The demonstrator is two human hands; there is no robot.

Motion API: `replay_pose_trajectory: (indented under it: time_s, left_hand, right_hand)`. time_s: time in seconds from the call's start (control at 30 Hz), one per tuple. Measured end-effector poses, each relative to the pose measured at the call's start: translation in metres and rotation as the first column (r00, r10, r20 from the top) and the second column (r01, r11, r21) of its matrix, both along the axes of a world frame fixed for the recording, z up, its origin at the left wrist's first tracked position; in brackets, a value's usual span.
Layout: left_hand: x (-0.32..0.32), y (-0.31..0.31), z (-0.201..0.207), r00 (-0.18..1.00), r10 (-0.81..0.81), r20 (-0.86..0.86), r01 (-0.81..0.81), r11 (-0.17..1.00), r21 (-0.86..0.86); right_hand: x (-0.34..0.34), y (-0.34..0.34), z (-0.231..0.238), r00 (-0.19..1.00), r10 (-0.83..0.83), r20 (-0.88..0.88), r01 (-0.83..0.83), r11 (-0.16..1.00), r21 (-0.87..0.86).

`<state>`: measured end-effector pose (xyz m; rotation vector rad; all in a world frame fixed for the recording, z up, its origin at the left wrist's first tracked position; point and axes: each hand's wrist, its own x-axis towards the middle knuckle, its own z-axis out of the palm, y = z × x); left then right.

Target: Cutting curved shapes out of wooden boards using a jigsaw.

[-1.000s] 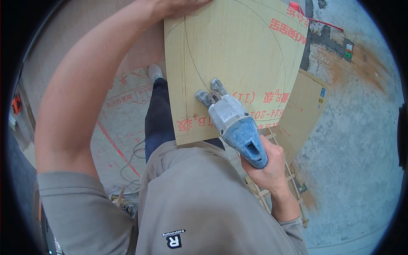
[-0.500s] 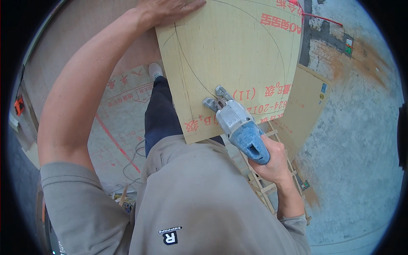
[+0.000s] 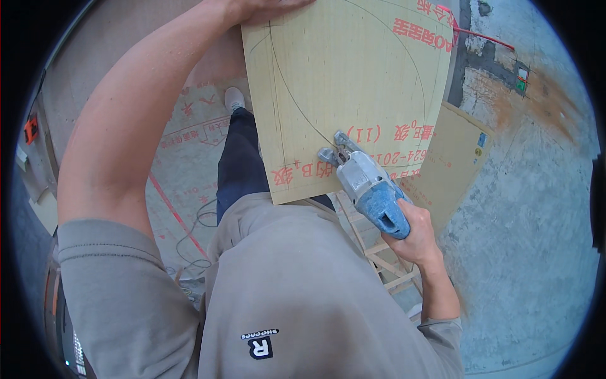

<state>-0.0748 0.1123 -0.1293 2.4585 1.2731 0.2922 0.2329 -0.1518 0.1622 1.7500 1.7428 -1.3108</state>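
My right hand [image 3: 413,230] wraps around the rear of a grey and blue jigsaw [image 3: 372,189]. The saw's forked metal foot rests on a pale plywood sheet [image 3: 347,76], near its close edge, where a curved pencil line meets it. The blade is too small to make out. At the upper edge of the picture my left hand [image 3: 278,5] lies on the board's far left part with fingers stretched out, partly cut off by the frame. Pencil curves and red printing mark the sheet.
Below the board at right, a wooden slatted frame [image 3: 382,256] and a tan panel [image 3: 454,161] lie by the grey concrete floor [image 3: 524,252]. A thin cable [image 3: 189,237] loops on the printed floor sheet at left. An orange tool [image 3: 31,129] sits at far left.
The jigsaw in my right hand has moved slightly right across the plywood, uncovering more red print on its left. The whole view has shifted a little; my left hand stays on the board.
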Motion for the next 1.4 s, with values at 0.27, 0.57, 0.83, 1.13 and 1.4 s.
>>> replay_pose_trajectory:
  time_s: [0.27,0.57,0.83,1.13,1.4]
  left_hand:
    - [0.002,-0.006,0.035,0.995,0.057,-0.076,-0.065,0.991,-0.115]
    - [-0.01,0.0,0.042,0.987,-0.015,0.16,0.055,0.966,-0.252]
    - [-0.002,0.006,0.015,0.998,0.037,-0.04,-0.038,0.999,-0.026]
    - [-0.021,0.011,0.051,0.943,-0.074,0.324,0.209,0.89,-0.405]
    - [-0.002,0.0,0.052,0.983,0.071,-0.168,-0.087,0.992,-0.087]
  right_hand:
    - [0.006,-0.008,-0.003,0.997,-0.068,-0.035,0.069,0.997,0.036]
    - [-0.009,0.002,-0.003,0.996,-0.067,-0.062,0.069,0.997,0.037]
    - [-0.031,0.014,0.002,0.993,-0.09,-0.081,0.095,0.994,0.058]
    - [-0.043,0.017,0.004,0.987,-0.143,-0.077,0.147,0.988,0.048]
    - [-0.047,0.02,0.004,0.985,-0.153,-0.079,0.156,0.987,0.028]
